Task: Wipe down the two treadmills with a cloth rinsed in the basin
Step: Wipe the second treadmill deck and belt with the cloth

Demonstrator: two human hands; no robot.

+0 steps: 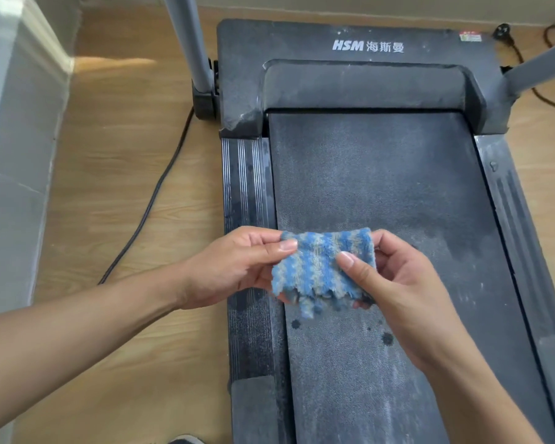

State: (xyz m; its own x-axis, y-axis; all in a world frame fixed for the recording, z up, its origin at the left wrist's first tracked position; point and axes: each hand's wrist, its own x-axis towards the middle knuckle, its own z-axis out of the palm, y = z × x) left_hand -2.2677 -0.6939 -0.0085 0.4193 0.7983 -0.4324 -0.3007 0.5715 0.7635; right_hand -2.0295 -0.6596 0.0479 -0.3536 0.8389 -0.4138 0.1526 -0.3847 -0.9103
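Note:
A dusty black treadmill point(382, 174) fills the middle and right of the head view, its motor cover at the top marked HSM. Above the belt I hold a small blue-and-grey striped cloth point(318, 267), folded and damp. My left hand point(237, 267) pinches its upper left corner between thumb and fingers. My right hand point(388, 283) pinches its right side, thumb on top and fingers underneath. Dark wet drops mark the belt just below the cloth. No basin and no second treadmill are in view.
Grey uprights point(189, 43) rise from both front corners of the treadmill. A black power cable point(154, 193) runs over the wooden floor point(125, 155) on the left, another lies at top right. A pale wall point(10, 155) borders the left side.

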